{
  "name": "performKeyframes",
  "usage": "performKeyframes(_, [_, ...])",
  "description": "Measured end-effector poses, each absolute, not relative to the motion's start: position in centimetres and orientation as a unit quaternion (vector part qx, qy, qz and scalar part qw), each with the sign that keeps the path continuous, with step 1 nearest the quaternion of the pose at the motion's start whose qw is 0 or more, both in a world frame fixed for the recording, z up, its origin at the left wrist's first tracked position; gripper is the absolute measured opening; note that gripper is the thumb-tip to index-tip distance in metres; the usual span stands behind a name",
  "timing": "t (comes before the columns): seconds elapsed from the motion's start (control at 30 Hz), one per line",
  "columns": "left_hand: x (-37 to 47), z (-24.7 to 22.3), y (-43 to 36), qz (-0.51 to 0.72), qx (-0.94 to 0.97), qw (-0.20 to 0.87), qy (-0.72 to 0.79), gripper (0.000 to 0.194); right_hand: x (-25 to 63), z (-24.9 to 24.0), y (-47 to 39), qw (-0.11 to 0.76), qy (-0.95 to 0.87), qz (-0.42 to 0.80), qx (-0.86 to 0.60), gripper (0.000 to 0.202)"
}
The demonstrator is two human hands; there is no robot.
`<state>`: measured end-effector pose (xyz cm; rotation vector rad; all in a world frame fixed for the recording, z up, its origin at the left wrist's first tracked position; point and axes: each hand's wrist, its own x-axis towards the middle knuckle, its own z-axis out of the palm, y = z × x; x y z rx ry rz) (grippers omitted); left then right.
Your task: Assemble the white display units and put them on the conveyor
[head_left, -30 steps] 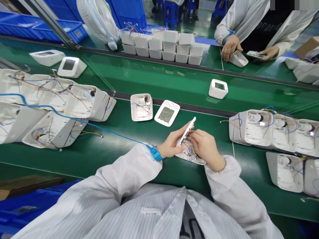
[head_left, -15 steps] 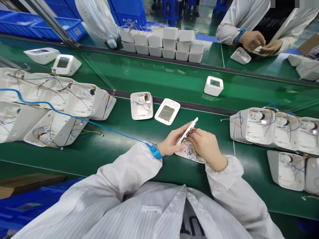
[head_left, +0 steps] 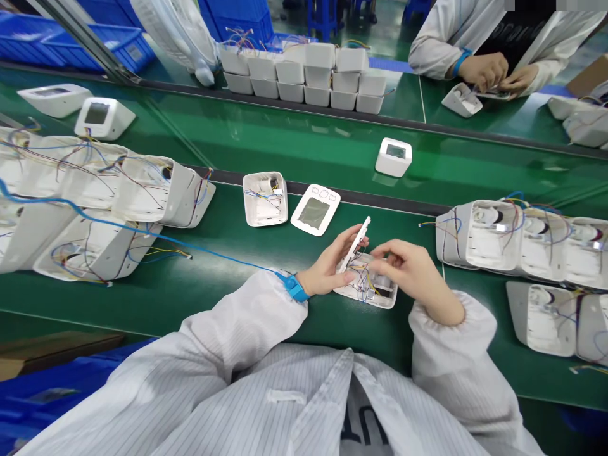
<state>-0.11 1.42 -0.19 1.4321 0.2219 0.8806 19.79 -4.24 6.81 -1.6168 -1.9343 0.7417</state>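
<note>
My left hand (head_left: 330, 263) grips a white front panel (head_left: 354, 246), tilted steeply and seen nearly edge-on. Below it on the green bench lies an open white housing (head_left: 380, 294) with coloured wires and a dark round part inside. Over the housing's right side is my right hand (head_left: 403, 266), fingers bent and thumb apart; whether a wire is between the fingertips is too small to tell. Farther back sit another open housing (head_left: 265, 201) with wires and a separate front panel (head_left: 316, 210) with a grey screen, lying face up.
Wired housings stand in rows at left (head_left: 147, 190) and right (head_left: 496, 237). One closed device (head_left: 394, 157) is on the green belt, two more at far left. A blue cord (head_left: 213, 250) runs from my left wrist. A co-worker's hands (head_left: 489, 73) work opposite.
My right hand has drawn back to the right from behind the panel, uncovering more of the housing. My left hand still holds the panel tilted. The device on the belt has shifted left.
</note>
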Motion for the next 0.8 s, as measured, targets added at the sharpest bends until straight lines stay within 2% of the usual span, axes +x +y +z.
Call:
performKeyframes(0.1, [-0.1, 0.0, 1.4, 0.386, 0.637, 0.660, 0.100, 0.090, 18.8, 7.6, -4.8, 0.242, -0.747, 0.349, -0.511, 0.037])
performKeyframes(0.23, [-0.1, 0.1, 1.4, 0.389, 0.639, 0.657, 0.092, 0.089, 18.9, 7.1, -4.7, 0.254, -0.742, 0.357, -0.508, 0.014])
performKeyframes(0.43, [0.0, 0.1, 1.5, 0.389, 0.643, 0.655, 0.079, 0.087, 20.4, 6.5, -4.1, 0.263, -0.725, 0.411, -0.486, 0.018])
performKeyframes(0.53, [0.0, 0.0, 1.5, 0.390, 0.650, 0.647, 0.082, 0.087, 20.1, 6.4, -4.0, 0.243, -0.767, 0.352, -0.479, 0.018])
performKeyframes(0.7, [-0.1, -0.2, 1.5, 0.384, 0.680, 0.617, 0.096, 0.091, 19.3, 5.8, -3.9, 0.154, -0.827, 0.183, -0.509, 0.017])
performKeyframes(0.8, [-0.1, -0.3, 1.5, 0.384, 0.706, 0.587, 0.099, 0.093, 19.1, 5.4, -3.9, 0.135, -0.824, 0.100, -0.541, 0.016])
